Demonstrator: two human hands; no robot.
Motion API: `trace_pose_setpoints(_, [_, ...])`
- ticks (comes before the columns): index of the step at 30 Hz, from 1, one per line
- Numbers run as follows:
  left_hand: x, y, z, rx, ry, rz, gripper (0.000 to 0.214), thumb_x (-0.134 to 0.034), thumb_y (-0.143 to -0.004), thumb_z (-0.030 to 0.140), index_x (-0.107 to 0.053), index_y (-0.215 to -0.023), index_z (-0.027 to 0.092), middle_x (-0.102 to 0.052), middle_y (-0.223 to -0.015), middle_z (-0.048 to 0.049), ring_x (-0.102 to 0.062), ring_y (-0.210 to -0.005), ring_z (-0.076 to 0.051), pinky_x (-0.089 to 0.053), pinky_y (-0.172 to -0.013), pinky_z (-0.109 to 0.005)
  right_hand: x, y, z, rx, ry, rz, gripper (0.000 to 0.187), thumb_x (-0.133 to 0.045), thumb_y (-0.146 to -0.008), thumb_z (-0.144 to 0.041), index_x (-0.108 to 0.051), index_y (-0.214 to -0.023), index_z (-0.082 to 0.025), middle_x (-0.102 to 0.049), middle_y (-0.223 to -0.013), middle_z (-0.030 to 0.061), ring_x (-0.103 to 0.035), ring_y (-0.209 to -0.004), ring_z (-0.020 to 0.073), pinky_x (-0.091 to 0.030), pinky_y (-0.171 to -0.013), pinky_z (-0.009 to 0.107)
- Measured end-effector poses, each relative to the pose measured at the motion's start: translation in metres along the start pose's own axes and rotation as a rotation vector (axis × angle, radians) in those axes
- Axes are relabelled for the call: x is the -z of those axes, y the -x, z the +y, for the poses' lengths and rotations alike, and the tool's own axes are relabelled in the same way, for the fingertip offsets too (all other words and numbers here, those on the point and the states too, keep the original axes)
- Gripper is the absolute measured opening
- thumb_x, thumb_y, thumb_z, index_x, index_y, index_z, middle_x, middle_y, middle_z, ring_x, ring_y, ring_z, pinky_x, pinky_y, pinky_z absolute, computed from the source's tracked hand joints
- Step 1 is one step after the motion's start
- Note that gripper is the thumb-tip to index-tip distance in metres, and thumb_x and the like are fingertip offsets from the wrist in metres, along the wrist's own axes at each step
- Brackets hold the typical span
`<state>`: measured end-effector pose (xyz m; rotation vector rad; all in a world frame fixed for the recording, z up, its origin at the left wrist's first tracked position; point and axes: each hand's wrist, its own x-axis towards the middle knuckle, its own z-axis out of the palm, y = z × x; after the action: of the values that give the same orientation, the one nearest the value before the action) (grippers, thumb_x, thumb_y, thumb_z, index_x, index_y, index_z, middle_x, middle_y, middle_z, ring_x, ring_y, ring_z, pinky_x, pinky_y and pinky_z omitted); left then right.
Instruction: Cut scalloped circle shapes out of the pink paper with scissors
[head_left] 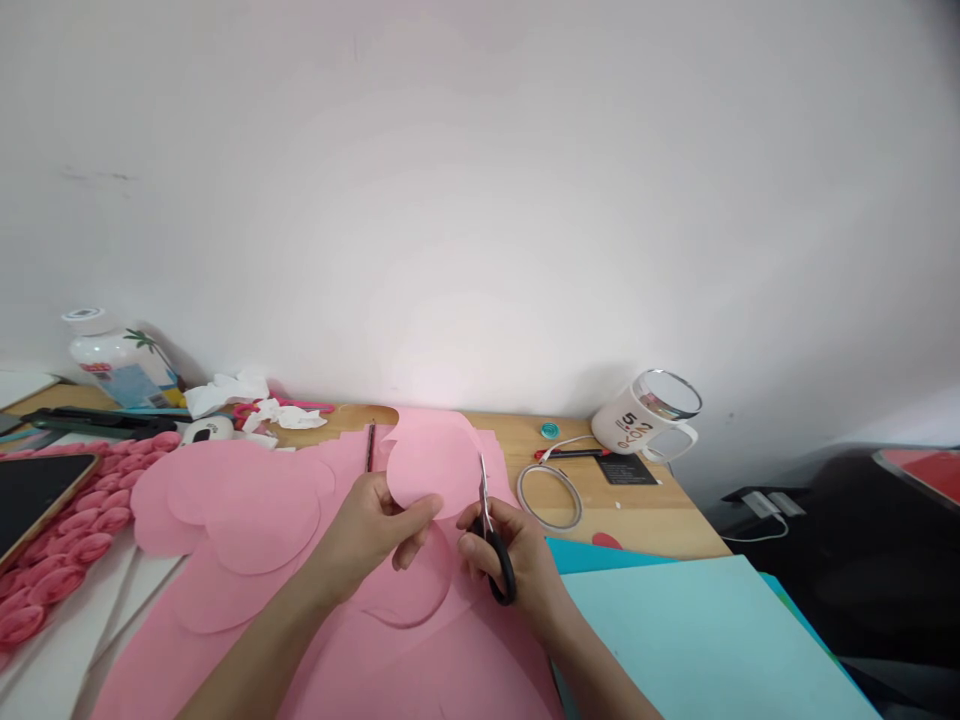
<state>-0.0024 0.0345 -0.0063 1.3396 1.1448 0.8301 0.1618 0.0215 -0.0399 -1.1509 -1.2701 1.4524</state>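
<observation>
My left hand (pixel 390 525) pinches the lower edge of a pink sheet of paper (pixel 431 460), which has a rounded cut outline. On the right, my right hand (pixel 514 560) grips black-handled scissors (pixel 496 560), fingers in the loops. The blades point upward at the paper's right side; whether they are parted is hard to make out. Beneath both hands lie more pink sheets, with a curved cut piece (pixel 409 590) between the wrists. Several rounded pink cutouts (pixel 259 515) overlap to the left. Behind my left hand rests a dark pencil (pixel 370 447).
A white mug (pixel 626 418), a coiled cable (pixel 551 497) and a black card (pixel 628 469) are at the right. Blue paper (pixel 697 620) covers the right front. Leftward are a white bottle (pixel 120 360), crumpled tissue (pixel 225 393), pink paper roses (pixel 67 565) and a phone (pixel 41 495).
</observation>
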Motion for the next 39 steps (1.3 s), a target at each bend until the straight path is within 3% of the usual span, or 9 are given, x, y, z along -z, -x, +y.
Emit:
trace_pose_setpoints(11, [0.001, -0.001, -0.002, 0.000, 0.045, -0.054, 0.034, -0.051, -0.079, 0.032, -0.054, -0.048, 0.017, -0.048, -0.036, 0.0036, -0.040, -0.037, -0.008, -0.037, -0.051, -0.026, 0.001, -0.001, 0.004, 0.016, 0.011, 0.022, 0.018, -0.063, -0.066, -0.029, -0.052, -0.062, -0.016, -0.044, -0.040, -0.0069, -0.039, -0.037, 0.0078, -0.028, -0.039, 0.019])
trace_pose_setpoints(16, [0.000, -0.003, -0.003, 0.013, 0.117, 0.019, 0.031, -0.055, -0.077, 0.035, -0.060, -0.054, 0.014, -0.052, -0.040, 0.0016, -0.045, -0.038, -0.010, -0.039, -0.049, -0.026, 0.000, -0.001, 0.000, 0.015, -0.019, 0.107, 0.018, -0.062, -0.065, -0.028, -0.050, -0.058, -0.017, -0.042, -0.039, -0.0074, -0.042, -0.038, 0.0085, -0.032, -0.042, 0.021])
trace_pose_setpoints(19, [0.002, -0.007, -0.006, -0.026, 0.276, 0.227, 0.024, -0.060, -0.074, 0.033, -0.064, -0.063, 0.012, -0.058, -0.047, -0.0010, -0.048, -0.042, -0.010, -0.041, -0.050, -0.026, -0.001, 0.000, -0.004, 0.036, -0.040, 0.160, 0.017, -0.060, -0.065, -0.026, -0.048, -0.056, -0.018, -0.041, -0.040, -0.0072, -0.045, -0.040, 0.0092, -0.033, -0.043, 0.021])
trace_pose_setpoints(24, [0.010, -0.014, -0.009, -0.141, 0.650, 0.779, 0.017, -0.070, -0.062, 0.025, -0.064, -0.070, 0.011, -0.064, -0.065, -0.0035, -0.055, -0.051, -0.011, -0.043, -0.047, -0.025, -0.001, -0.001, -0.006, 0.051, -0.040, 0.224, 0.018, -0.059, -0.065, -0.025, -0.047, -0.053, -0.019, -0.041, -0.042, -0.0067, -0.047, -0.043, 0.0102, -0.038, -0.046, 0.022])
trace_pose_setpoints(27, [0.012, -0.015, -0.008, -0.153, 0.704, 0.928, 0.019, -0.069, -0.063, 0.027, -0.061, -0.072, 0.013, -0.066, -0.082, -0.0045, -0.059, -0.055, -0.012, -0.048, -0.055, -0.027, -0.001, -0.002, -0.004, 0.040, -0.052, 0.245, 0.020, -0.060, -0.065, -0.027, -0.046, -0.053, -0.019, -0.039, -0.040, -0.0078, -0.044, -0.041, 0.0092, -0.041, -0.049, 0.024])
trace_pose_setpoints(30, [0.010, -0.014, -0.008, -0.099, 0.608, 0.880, 0.021, -0.068, -0.066, 0.031, -0.058, -0.075, 0.015, -0.066, -0.077, -0.0033, -0.061, -0.060, -0.013, -0.049, -0.063, -0.028, 0.000, -0.002, -0.002, 0.030, -0.066, 0.253, 0.020, -0.062, -0.066, -0.029, -0.047, -0.055, -0.019, -0.038, -0.039, -0.0080, -0.041, -0.041, 0.0090, -0.043, -0.049, 0.025])
trace_pose_setpoints(36, [0.002, -0.011, -0.011, 0.040, -0.014, 0.602, 0.016, -0.066, -0.064, 0.030, -0.061, -0.070, 0.017, -0.061, -0.068, 0.0001, -0.059, -0.067, -0.017, -0.043, -0.062, -0.027, 0.004, -0.003, 0.001, 0.052, -0.153, 0.345, 0.026, -0.065, -0.069, -0.035, -0.049, -0.057, -0.019, -0.039, -0.046, -0.0065, -0.042, -0.045, 0.0094, -0.044, -0.051, 0.025])
trace_pose_setpoints(39, [0.001, -0.011, -0.010, 0.034, -0.076, 0.555, 0.011, -0.065, -0.063, 0.027, -0.060, -0.066, 0.018, -0.060, -0.066, 0.0013, -0.056, -0.066, -0.016, -0.042, -0.061, -0.026, 0.005, -0.005, 0.004, 0.037, -0.216, 0.328, 0.029, -0.066, -0.069, -0.037, -0.048, -0.055, -0.019, -0.039, -0.048, -0.0058, -0.038, -0.045, 0.0088, -0.045, -0.050, 0.025])
